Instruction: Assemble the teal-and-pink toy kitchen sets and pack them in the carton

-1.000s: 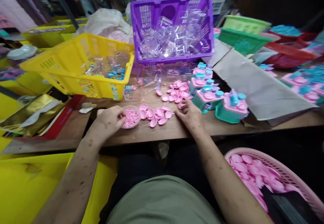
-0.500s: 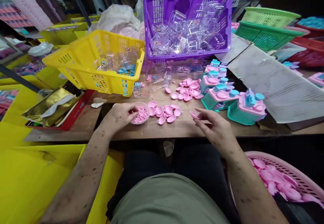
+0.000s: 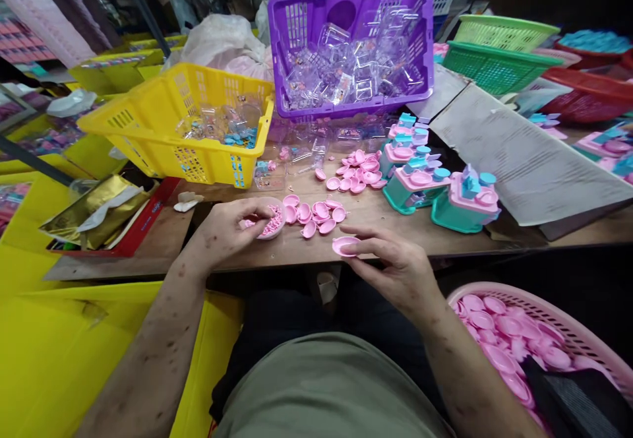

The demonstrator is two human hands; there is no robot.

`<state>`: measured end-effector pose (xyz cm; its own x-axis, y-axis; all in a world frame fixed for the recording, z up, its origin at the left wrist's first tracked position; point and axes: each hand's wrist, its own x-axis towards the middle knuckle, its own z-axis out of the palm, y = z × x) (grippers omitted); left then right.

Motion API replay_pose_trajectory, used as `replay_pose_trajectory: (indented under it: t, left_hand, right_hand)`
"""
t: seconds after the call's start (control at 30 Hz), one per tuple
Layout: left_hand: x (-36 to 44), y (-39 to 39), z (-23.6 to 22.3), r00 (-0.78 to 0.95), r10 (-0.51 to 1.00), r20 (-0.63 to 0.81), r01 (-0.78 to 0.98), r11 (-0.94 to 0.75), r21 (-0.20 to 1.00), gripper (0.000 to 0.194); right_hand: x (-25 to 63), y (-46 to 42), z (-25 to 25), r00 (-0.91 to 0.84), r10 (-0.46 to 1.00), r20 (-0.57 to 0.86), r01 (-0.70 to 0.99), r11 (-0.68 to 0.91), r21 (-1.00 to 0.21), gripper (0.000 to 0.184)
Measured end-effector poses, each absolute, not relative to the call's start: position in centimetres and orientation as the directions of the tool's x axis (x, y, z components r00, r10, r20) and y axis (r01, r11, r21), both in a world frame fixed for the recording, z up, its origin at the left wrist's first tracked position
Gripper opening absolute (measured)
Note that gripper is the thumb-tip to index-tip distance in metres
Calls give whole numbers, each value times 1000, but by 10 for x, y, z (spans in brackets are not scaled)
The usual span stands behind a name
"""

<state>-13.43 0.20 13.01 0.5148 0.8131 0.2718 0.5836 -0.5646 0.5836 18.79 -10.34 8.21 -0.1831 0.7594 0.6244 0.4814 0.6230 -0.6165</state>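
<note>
Pinching a pink oval dish [image 3: 341, 246] by its right end, the right hand [image 3: 398, 266] has its grip clamped over the worktop [image 3: 291, 253]'s near edge — the dish is probably light, stiff plastic, slightly slippery, best held by the rim. The left hand [image 3: 225, 228] has its fingers at the tub [image 3: 279, 231] of tiny pink pieces [image 3: 273, 219] — whether that grip has closed on any, I cannot tell.

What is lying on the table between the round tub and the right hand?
In the head view, a small cluster of pink dishes lies between the tub and the right hand, whose fingers hold one more dish.
</note>
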Motion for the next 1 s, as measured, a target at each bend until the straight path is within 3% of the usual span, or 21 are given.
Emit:
replay_pose_trajectory:
  t: [0.13, 0.23, 0.37, 0.5, 0.63, 0.9, 1.0]
  left_hand:
    - [-118, -26, 144, 585, 692, 422, 374, -692, 617, 16]
    - [-102, -49, 148, 549, 680, 486, 239, -685, 689, 15]
    - [-84, -72, 148, 446, 812, 377, 145, -482, 864, 14]
    - [-77, -80, 148, 409, 864, 293, 47, -340, 939, 13]
    - [-75, -82, 150, 428, 852, 302, 45, -354, 934, 9]
    - [-73, -83, 154, 518, 751, 410, 123, -540, 833, 11]
    - [-72, -84, 153, 517, 764, 387, 129, -516, 847, 7]
  right_hand:
    - [168, -110, 96, -233, 721, 652, 366, 686, -628, 12]
    - [165, -116, 106, -278, 696, 663, 335, 717, -612, 11]
    - [167, -122, 113, -289, 675, 679, 327, 736, -592, 16]
    - [170, -126, 113, -307, 668, 678, 338, 742, -578, 15]
    - [172, -129, 115, -320, 659, 680, 345, 750, -564, 12]
    - [177, -134, 115, -342, 655, 674, 339, 755, -561, 12]
    - [178, -136, 115, -340, 649, 680, 338, 759, -556, 12]
